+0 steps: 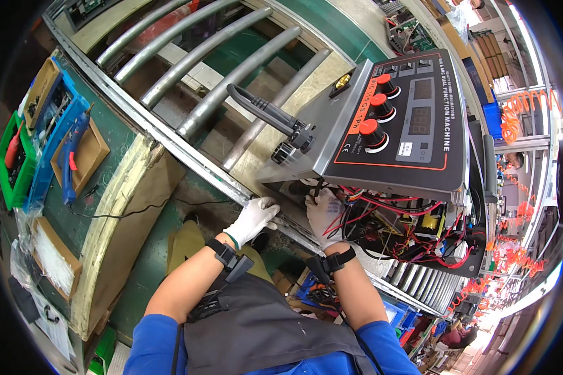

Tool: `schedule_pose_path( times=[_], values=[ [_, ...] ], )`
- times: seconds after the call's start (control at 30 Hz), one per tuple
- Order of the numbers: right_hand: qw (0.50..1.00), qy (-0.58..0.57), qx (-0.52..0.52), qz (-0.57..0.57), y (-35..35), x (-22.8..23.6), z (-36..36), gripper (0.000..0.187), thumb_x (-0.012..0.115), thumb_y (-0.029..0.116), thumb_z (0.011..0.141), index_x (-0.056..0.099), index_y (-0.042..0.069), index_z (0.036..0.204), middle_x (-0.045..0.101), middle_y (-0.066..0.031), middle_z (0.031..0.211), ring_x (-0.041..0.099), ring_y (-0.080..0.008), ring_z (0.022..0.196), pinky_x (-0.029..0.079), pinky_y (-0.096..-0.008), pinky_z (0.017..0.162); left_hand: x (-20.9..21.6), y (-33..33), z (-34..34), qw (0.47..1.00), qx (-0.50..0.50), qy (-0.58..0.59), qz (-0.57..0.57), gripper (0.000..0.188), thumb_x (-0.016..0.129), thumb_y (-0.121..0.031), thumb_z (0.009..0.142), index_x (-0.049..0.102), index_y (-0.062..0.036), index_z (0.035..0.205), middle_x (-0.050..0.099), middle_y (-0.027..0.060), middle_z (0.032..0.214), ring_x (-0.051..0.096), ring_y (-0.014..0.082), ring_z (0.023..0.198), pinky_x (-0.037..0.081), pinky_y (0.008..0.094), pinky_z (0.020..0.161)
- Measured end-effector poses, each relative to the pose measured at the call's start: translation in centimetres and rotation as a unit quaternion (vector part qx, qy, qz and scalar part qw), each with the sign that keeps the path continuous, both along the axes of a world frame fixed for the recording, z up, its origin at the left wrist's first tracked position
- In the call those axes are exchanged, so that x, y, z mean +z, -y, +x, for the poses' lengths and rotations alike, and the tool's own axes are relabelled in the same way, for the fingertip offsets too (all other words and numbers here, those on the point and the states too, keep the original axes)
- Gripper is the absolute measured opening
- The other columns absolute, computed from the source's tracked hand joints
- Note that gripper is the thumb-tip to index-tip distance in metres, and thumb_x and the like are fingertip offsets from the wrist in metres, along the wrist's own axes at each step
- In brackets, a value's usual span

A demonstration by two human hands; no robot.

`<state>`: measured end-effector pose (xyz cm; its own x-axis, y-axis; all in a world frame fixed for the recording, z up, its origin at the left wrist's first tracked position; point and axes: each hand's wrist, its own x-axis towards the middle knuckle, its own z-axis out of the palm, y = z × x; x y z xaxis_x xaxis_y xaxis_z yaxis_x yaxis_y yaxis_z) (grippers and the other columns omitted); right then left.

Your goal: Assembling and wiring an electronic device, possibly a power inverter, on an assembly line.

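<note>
Currently | left hand (254,220) curled beside rail (200,164), grip unclear | right hand (325,214) reaching beside wires (356,195), grip hidden | machine (400,153) above right hand | rollers (207,57) beyond left

Gap open between left hand (254,221) and right hand (324,215), at metal rail (200,164). Machine (413,94), underside opening: loose wires (381,203) crowd right of right hand; casing overhead. Black cable (259,112) juts out, obstructing approach above rollers (222,78).
</note>
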<state>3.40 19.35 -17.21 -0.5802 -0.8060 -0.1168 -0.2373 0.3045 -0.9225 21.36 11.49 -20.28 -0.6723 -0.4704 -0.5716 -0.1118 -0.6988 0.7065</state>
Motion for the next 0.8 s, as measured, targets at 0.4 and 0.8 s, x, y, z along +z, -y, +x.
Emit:
schedule_pose_path(
  times=[0.4, 0.8],
  values=[
    [0.828, -0.522, 0.095, 0.180, 0.3, 0.4, 1.4, 0.016, 0.062, 0.020, 0.082, 0.064, 0.005, 0.078, 0.064, -0.0144, 0.077, 0.062, -0.0345, 0.078, 0.047, -0.0412, 0.071, 0.0, 0.5, -0.4, 0.998, -0.043, 0.022, -0.029, 0.024, 0.057, -0.015, 0.095, 0.056, 0.0060, 0.105, 0.061, 0.0075, 0.090, 0.068, 0.0164, 0.075, 0.057, 0.0251, 0.058],
    [0.944, -0.284, 0.062, 0.153, -0.2, 1.7, 3.4, 0.042, 0.058, 0.024, 0.081, 0.057, 0.013, 0.122, 0.063, -0.0197, 0.108, 0.061, -0.0380, 0.100, 0.051, -0.0458, 0.084, 0.5, -0.9, -1.0, 0.991, -0.029, 0.027, -0.127, 0.029, 0.056, -0.014, 0.093, 0.057, 0.0024, 0.116, 0.062, 0.0081, 0.101, 0.060, 0.0117, 0.079, 0.056, 0.0257, 0.060]
  ],
)
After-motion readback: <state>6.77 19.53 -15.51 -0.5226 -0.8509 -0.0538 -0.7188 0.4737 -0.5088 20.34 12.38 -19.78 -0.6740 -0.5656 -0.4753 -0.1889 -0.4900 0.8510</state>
